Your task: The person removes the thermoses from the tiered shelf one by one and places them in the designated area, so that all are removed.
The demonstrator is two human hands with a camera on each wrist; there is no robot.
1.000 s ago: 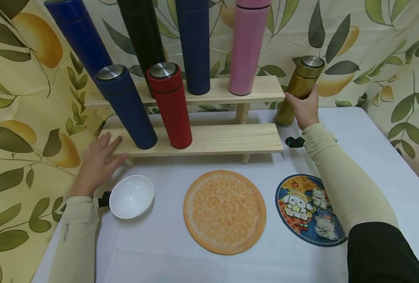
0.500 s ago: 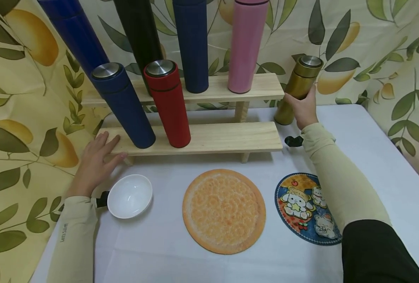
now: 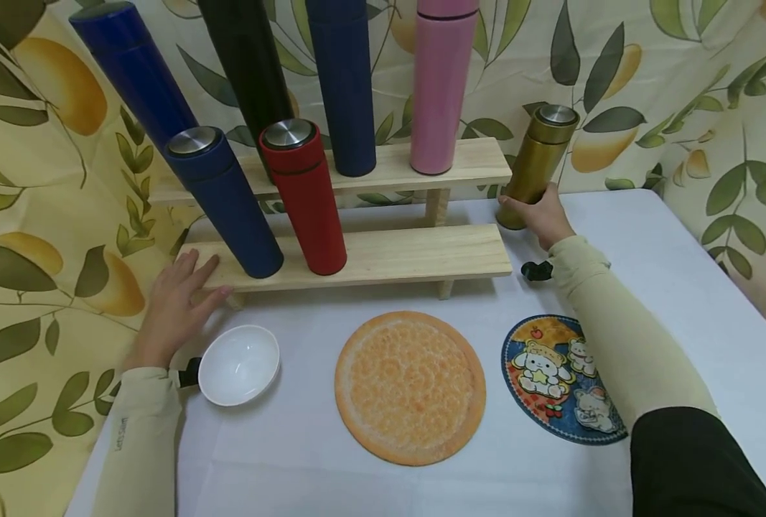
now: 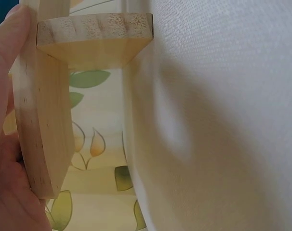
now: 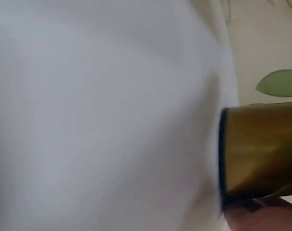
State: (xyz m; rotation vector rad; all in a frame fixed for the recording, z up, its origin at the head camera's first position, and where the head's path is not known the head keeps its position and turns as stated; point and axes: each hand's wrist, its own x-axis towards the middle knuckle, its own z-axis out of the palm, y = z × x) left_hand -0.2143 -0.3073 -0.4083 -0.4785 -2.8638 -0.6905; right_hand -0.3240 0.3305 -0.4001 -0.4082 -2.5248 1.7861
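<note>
My left hand (image 3: 172, 309) rests against the left end of the lower wooden shelf (image 3: 421, 251), fingers extended and thumb at its front edge. In the left wrist view, the hand lies along the end of the shelf board (image 4: 54, 130). My right hand (image 3: 544, 217) holds a gold thermos bottle (image 3: 540, 158) low down, thumb across its front. That bottle stands slightly tilted on the white table, right of the two-step rack. Its base (image 5: 242, 151) shows in the right wrist view, with fingertips (image 5: 261, 217) beside it. Most of the fingers are hidden behind the bottle.
A blue thermos (image 3: 227, 205) and a red thermos (image 3: 308, 201) stand on the lower shelf. Several more, including a pink one (image 3: 444, 93), line the upper shelf (image 3: 479, 158). In front lie a white bowl (image 3: 239, 365), a round pizza-like mat (image 3: 410, 388) and a cartoon mat (image 3: 550, 380).
My right hand has slid lower on the gold thermos bottle, which stays in about the same place. The left hand has stayed on the shelf end. The head view has shifted slightly.
</note>
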